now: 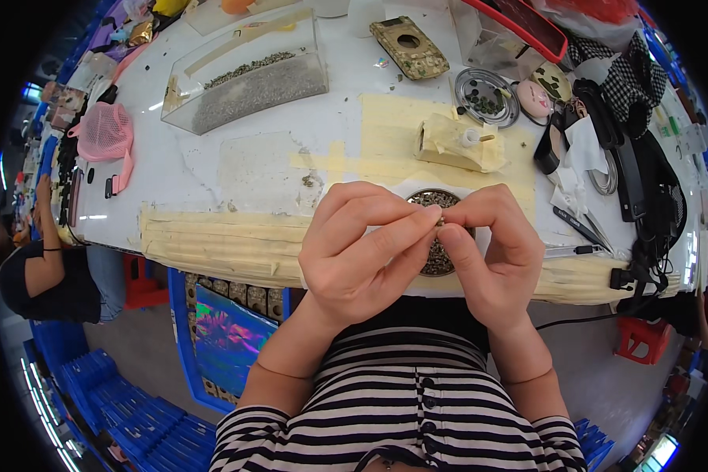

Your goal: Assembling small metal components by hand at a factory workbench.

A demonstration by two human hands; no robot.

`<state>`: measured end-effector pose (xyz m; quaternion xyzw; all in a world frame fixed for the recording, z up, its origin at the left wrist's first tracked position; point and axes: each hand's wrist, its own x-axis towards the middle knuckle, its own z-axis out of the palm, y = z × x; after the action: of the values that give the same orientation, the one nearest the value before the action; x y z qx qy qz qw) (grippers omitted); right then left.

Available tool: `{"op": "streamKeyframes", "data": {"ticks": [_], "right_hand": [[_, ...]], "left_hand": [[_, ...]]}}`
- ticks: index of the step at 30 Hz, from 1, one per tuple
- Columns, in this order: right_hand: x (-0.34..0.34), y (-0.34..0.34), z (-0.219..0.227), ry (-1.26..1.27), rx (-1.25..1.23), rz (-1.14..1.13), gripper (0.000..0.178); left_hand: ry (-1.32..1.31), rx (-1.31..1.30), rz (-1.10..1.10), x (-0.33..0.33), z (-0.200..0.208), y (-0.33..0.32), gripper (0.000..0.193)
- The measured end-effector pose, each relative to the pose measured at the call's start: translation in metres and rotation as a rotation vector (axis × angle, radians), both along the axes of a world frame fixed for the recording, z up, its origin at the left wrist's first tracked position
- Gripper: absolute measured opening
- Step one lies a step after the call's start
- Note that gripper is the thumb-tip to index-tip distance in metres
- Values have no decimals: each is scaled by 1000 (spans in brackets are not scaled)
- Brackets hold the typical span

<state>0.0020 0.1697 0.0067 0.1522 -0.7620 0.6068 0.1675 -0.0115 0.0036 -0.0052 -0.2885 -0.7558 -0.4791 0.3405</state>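
Observation:
My left hand (358,252) and my right hand (492,252) meet fingertip to fingertip above the near edge of the white table (189,169). Between thumbs and forefingers they pinch a tiny dark piece (440,223), too small to identify. Right beneath the fingers lies a round dish of small dark beads (436,263), partly hidden by both hands. A lump of beige tape with a small white bottle (460,143) stands just beyond the dish.
A clear tray of grey granules (248,79) sits far left, a decorated phone case (409,47) and a round metal dish (488,96) at the back. Tweezers and cables (598,228) lie right. A pink mesh item (105,132) lies left; another person (43,275) sits beside the table.

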Motion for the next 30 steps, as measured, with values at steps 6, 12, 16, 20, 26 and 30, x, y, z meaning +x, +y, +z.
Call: {"op": "streamKeyframes", "data": {"ticks": [6, 12, 16, 20, 26, 30], "right_hand": [[3, 0, 7, 465, 429, -150, 27], [1, -1, 4, 348, 352, -140, 30], [2, 1, 4, 79, 123, -33, 22], [0, 1, 6, -164, -117, 77, 13], [1, 2, 6, -52, 11, 1, 13], [-1, 0, 5, 386, 417, -177, 21]], "left_hand": [[-7, 1, 34, -2, -1, 1, 31], [-13, 32, 30, -3, -2, 0, 29], [-13, 15, -8, 0, 0, -2, 28], [-7, 1, -17, 0, 1, -1, 30], [-12, -7, 7, 0, 1, 0, 30], [-3, 5, 40, -3, -1, 2, 30]]}}
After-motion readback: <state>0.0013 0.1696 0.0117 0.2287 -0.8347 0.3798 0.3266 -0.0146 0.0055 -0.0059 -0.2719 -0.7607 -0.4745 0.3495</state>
